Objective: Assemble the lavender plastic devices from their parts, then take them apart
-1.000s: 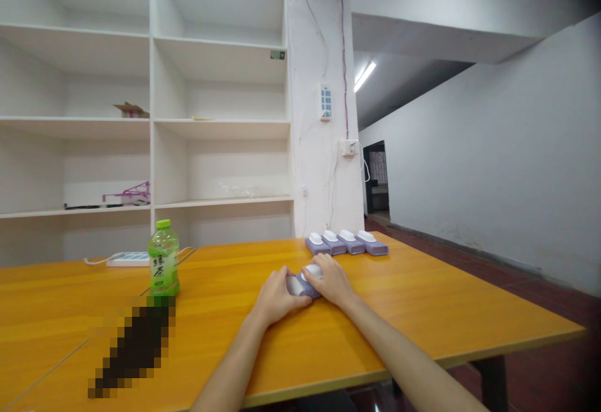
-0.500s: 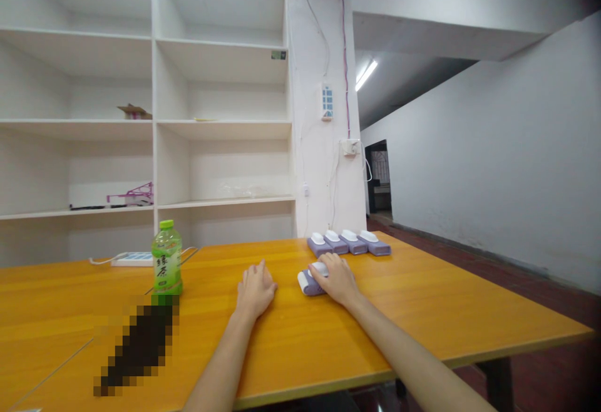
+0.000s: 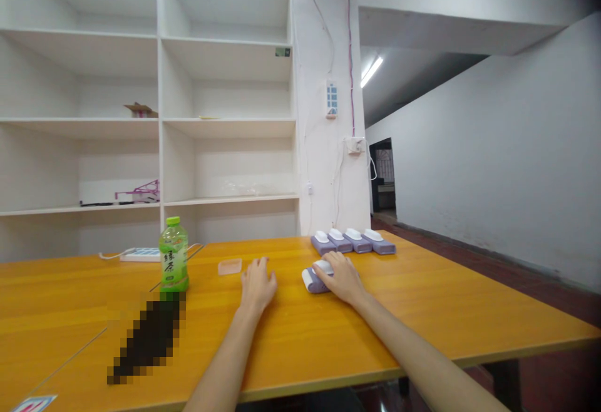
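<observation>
On the wooden table, my right hand point(image 3: 345, 278) rests over a purple-and-white block with a white handle-like top point(image 3: 316, 281), fingers curled round its top and far side. The block lies flat on the table; its right end is hidden by the hand. My left hand point(image 3: 257, 285) is open over the tabletop, fingers extended and thumb apart, with nothing seen in it. Just left of its fingers is a small translucent, pinkish shallow box point(image 3: 230, 267). Several similar purple blocks with white tops point(image 3: 353, 241) stand in a row at the table's far edge.
A green tea bottle point(image 3: 173, 257) stands upright left of my left hand, with a pixelated dark patch in front of it. Behind it lies a white power strip point(image 3: 141, 254). White shelving point(image 3: 230, 125) and a pillar point(image 3: 323, 174) rise beyond the table point(image 3: 422, 312).
The small translucent box now shows left of my left hand, where none was visible before. My left hand's fingers have opened and extended. My right hand remains on the block. The view has shifted slightly.
</observation>
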Tool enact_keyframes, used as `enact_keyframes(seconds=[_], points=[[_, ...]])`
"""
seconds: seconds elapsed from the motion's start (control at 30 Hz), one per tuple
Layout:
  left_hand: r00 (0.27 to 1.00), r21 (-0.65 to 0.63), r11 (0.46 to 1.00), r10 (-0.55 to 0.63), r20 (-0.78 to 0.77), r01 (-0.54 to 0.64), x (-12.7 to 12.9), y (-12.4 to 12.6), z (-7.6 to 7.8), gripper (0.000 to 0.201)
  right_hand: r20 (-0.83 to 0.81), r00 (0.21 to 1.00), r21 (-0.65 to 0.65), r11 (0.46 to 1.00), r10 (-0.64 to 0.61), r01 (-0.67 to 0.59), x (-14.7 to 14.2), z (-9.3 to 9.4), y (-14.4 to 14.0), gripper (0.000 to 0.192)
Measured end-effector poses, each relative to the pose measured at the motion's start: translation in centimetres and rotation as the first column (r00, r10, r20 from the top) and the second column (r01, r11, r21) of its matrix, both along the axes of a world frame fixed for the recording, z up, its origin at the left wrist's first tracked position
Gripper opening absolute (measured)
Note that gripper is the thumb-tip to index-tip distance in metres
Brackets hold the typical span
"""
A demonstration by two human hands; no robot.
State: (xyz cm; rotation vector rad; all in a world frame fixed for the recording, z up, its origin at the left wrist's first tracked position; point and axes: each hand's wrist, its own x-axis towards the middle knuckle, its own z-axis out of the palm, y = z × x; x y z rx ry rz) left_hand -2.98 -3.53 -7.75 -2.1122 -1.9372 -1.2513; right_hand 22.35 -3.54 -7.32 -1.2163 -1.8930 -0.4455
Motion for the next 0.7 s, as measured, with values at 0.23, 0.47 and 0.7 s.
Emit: enact_keyframes(seconds=[0.23, 0.47, 0.7], points=[[0.845, 0.043, 0.843, -0.535, -0.032, 0.535, 4.1, -1.7, -0.4, 0.029, -0.002, 0.999, -0.001, 0.999, 0.037, -0.037, 0.1, -0.1, 0.1, 0.021], [0.804, 0.038, 0.804, -0.594, 0.029, 0.593, 4.1, -2.2, -0.2, 0.035, -0.004, 0.996, -0.008, 0.996, 0.086, -0.086, 0.0, 0.1, -0.4, 0.021], [0.799, 0.025, 0.799, -0.601, 0.01, 0.6, 4.1, -2.8, 0.1, 0.038, -0.013, 0.992, -0.01, 0.992, 0.123, -0.124, -0.1, 0.2, -0.7, 0.02]])
